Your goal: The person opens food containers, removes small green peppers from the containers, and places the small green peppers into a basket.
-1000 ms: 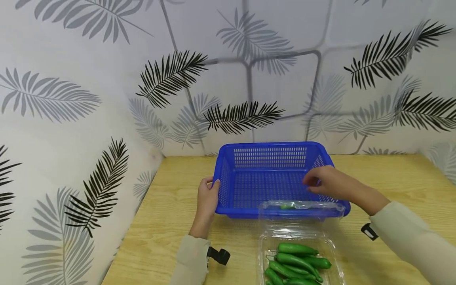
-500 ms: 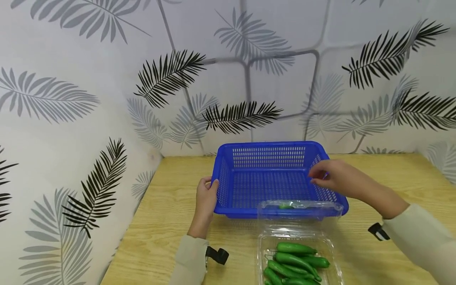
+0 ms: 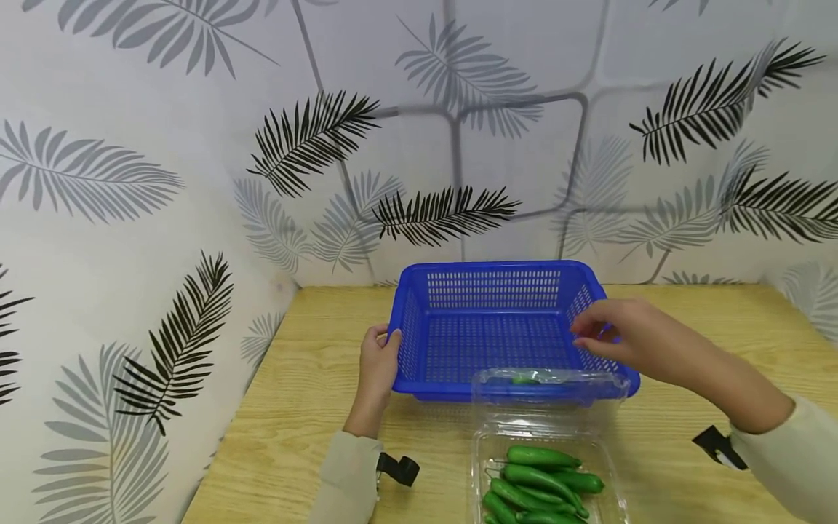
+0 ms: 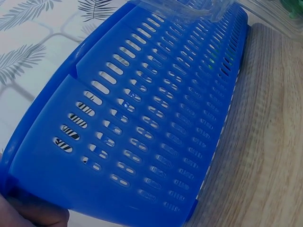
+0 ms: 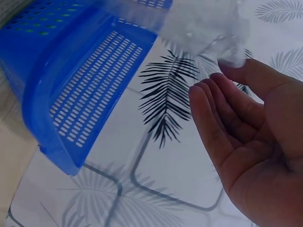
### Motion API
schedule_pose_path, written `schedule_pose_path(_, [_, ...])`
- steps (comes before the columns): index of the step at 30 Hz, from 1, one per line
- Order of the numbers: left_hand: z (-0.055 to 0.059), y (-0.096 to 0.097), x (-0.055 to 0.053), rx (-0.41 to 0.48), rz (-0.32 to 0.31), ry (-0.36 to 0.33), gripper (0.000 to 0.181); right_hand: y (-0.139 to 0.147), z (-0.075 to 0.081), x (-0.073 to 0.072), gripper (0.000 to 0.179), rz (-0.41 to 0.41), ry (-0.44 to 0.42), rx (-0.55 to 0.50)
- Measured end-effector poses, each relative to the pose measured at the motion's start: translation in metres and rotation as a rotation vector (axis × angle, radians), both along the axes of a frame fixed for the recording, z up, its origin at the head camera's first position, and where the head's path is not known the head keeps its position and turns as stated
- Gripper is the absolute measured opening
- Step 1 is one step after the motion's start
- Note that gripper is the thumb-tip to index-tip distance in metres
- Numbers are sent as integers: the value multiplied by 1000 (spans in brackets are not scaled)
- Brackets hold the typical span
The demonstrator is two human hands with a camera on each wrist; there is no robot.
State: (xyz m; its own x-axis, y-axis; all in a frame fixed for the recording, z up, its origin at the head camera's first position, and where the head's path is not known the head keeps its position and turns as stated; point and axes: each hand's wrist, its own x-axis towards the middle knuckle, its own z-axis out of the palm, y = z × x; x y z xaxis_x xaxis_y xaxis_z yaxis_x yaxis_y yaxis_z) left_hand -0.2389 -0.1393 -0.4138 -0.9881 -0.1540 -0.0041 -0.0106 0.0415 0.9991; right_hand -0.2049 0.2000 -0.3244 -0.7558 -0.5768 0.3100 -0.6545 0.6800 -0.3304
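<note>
Drifting rightward is the right hand [image 3: 630,329]; left hand [image 3: 380,364] (steady) grips basket [image 3: 487,342].

Perhaps a home, from this narrow view: leaf-patterned wall covering [image 3: 412,153] and wood-grain table [image 3: 308,371].

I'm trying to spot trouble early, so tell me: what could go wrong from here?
The left hand holds the blue basket; pulling it nearer might shove the clear lid, which overlaps the basket's near rim in the head view.

The right hand appears beside the basket's right end; reaching for the green peppers, it could catch that raised lid and drag the tray.
</note>
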Motion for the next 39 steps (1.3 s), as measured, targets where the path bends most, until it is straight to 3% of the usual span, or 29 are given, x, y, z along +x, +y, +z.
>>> schedule_pose_path(8, [-2, -1, -1, 6, -4, -3, 32, -4, 10, 21, 19, 43, 7, -11])
schedule_pose_path(16, [1, 0, -1, 11, -5, -5, 32, -15, 8, 41, 28, 214, 111, -33])
schedule_pose_path(20, [1, 0, 0, 9, 0, 1, 31, -22, 4, 53, 30, 239, 74, -28])
schedule_pose_path(30, [-1, 0, 0, 6, -6, 5, 32, -37, -24, 67, 28, 349, -19, -58])
schedule_pose_path(39, [1, 0, -1, 5, -1, -13, 32, -44, -54, 66, 22, 344, -72, -21])
